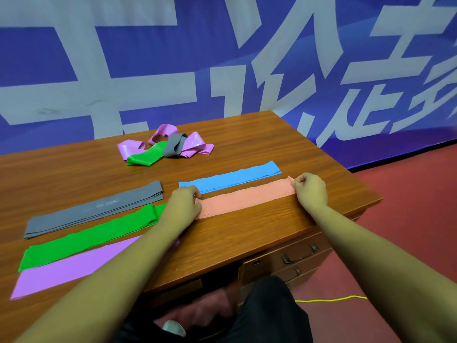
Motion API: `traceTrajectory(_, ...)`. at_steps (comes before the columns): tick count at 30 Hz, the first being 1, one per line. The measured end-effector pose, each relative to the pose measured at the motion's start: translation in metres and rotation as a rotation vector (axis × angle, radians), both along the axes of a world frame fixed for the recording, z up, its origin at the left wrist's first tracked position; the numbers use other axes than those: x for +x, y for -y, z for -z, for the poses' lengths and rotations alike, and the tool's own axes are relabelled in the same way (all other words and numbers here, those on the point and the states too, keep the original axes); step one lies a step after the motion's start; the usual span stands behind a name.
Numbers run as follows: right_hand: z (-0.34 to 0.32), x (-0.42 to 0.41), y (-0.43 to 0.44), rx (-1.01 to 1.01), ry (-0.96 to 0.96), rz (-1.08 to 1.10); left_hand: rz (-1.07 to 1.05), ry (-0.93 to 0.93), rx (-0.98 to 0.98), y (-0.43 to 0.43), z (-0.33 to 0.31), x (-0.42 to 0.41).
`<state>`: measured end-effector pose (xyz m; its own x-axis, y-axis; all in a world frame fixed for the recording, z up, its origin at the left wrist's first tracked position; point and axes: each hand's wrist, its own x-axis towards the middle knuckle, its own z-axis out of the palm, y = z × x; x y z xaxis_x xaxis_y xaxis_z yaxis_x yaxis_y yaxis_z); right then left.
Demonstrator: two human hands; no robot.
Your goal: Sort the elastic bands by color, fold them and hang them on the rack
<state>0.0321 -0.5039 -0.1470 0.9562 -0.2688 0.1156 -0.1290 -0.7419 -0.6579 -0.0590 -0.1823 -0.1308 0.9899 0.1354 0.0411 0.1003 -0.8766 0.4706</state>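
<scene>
Here left hand and right hand apparently pinch ends of the salmon band, laid lengthwise left-right.

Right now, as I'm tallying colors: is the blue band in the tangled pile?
No, the blue band lies flat, apart from the tangled pile.

A: Can you read the words on the gray band?
B: No. The print is too small and blurry.
A: Where does the green band end?
B: Its right end goes behind the left hand, which also hides 1 end of the pink band. The left arm covers part of the purple band.
A: How many bands are in the pile?
B: I cannot tell. They lie all tangled.
</scene>
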Motion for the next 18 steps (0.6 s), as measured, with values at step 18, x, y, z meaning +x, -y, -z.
traceTrajectory(18, -0.051, 0.048, -0.184, -0.096, 0.081, -0.519, -0.109, 0.205, -0.067, -0.069, -0.031, 0.088)
